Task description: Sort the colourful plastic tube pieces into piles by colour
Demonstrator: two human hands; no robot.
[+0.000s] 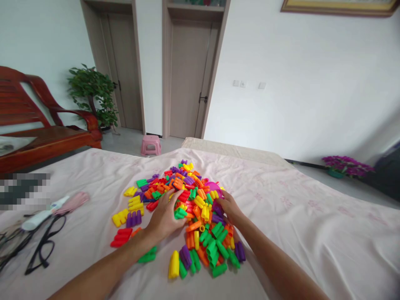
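A heap of plastic blocks in red, orange, yellow, green and purple lies on the pale cloth [300, 233]. My left hand [165, 216] rests at the left side of the heap, thumb and fingers apart, against a red block [183, 196] and a green block [180, 213]. At the heap's right side is my right hand [229, 207], its fingertips at a magenta round piece [213, 188] and a purple block; whether it grips them is hidden. Loose yellow blocks [120, 217] and a red block [121, 237] lie left of the heap. Green blocks [213, 252] gather near the front.
Black glasses [46, 246], a white device [39, 218] and a pink cloth item [72, 203] lie at the left. Beyond the covered surface are a pink stool [151, 145], a wooden bench [46, 139], a plant [92, 93] and purple flowers [346, 165].
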